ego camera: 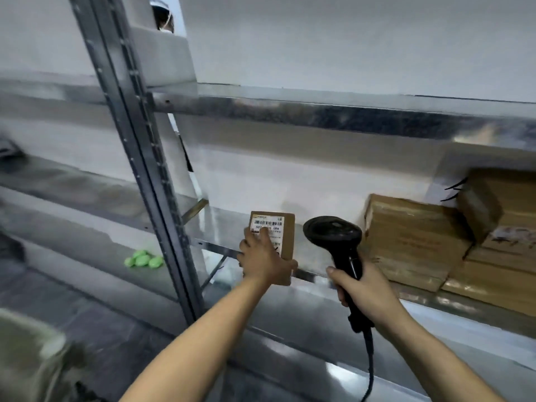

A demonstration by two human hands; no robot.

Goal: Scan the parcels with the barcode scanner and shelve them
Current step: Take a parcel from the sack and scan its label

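While the metal shelving rack [139,158] fills most of the view, only its middle shelf [319,274] carries anything. Brown cardboard boxes [417,239] are stacked at its right end, several deep and somewhat blurred, so by the look of it a good share of the shelving is already done. The upper shelf [319,111] shows nothing on the part in view.

Left of that stack, a small brown parcel [285,239] stands upright at the shelf's near edge, its white barcode label facing the camera. The left hand [262,262] holds it, fingers spread over the label and the thumb hooked round the lower right corner; whether its base already rests on the shelf I cannot tell. I judge this parcel to be in the act of being placed, with the release left to do.

Just right of the parcel, the right hand [365,288] is wrapped round the handle of the black barcode scanner [333,236], head up, cord trailing down.

Small green objects [143,259] lie low on the left, too blurred to name.
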